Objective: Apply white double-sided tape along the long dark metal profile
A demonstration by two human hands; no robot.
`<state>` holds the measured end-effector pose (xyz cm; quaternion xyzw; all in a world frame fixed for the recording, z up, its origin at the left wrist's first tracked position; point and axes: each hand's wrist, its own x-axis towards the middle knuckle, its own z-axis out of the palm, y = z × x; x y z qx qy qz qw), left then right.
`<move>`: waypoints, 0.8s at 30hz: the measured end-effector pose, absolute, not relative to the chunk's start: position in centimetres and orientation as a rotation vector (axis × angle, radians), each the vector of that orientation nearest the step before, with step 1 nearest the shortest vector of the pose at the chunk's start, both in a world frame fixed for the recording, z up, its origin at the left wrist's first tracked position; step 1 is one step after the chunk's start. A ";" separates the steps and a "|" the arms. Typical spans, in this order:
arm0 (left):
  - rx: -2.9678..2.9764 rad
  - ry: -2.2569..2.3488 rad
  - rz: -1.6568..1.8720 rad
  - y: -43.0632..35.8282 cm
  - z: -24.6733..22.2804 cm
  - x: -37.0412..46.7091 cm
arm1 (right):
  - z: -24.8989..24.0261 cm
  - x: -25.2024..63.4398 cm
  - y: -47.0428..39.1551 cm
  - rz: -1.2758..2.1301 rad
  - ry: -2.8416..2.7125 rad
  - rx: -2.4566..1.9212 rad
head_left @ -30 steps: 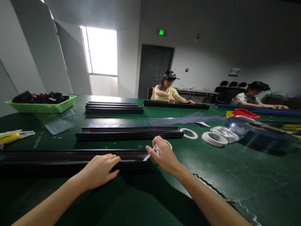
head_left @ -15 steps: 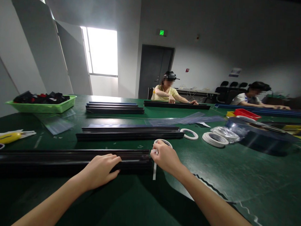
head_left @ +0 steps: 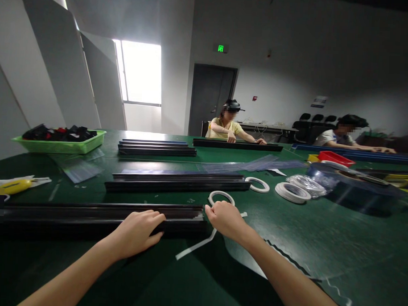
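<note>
Near me lies a long black plastic channel (head_left: 71, 216), reaching from the left edge to just short of my right hand. My left hand (head_left: 137, 233) lies over it close to its right end, fingers across the top and thumb on the near side. At that end, my right hand (head_left: 226, 218) is closed in a pinch on a strip of white tape (head_left: 195, 250). The strip trails down to the left, and a short white end shows right of the hand. Just behind my right hand lies a roll of white tape (head_left: 221, 193), partly covered by it.
Beyond lie more black channels (head_left: 176, 186), tape rolls (head_left: 291, 191), clear plastic strips (head_left: 230, 166) and a large dark coil (head_left: 363, 192). A green basket (head_left: 60, 147) and a yellow-handled tool (head_left: 17, 185) are left. Two people (head_left: 233, 127) work across the green table.
The tape strip hung straight down from my right hand; now it slants away to the lower left, with an end showing at right. My left hand stays on the channel.
</note>
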<state>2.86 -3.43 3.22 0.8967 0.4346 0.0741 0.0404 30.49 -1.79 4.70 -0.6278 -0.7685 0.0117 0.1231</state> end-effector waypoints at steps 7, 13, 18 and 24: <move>2.761 1.339 0.238 -3.5 3.3 3.0 | 5.7 29.9 -2.6 0.239 -2.461 -1.446; 2.768 1.325 0.241 -3.6 3.4 3.0 | 5.4 29.4 -2.9 0.218 -2.713 -1.155; 2.794 1.300 0.297 -3.7 3.7 3.0 | 5.9 29.4 -2.8 0.086 -2.795 -1.234; 2.793 1.277 0.327 -3.7 3.8 2.8 | 8.0 31.1 -3.0 0.169 -2.881 -1.361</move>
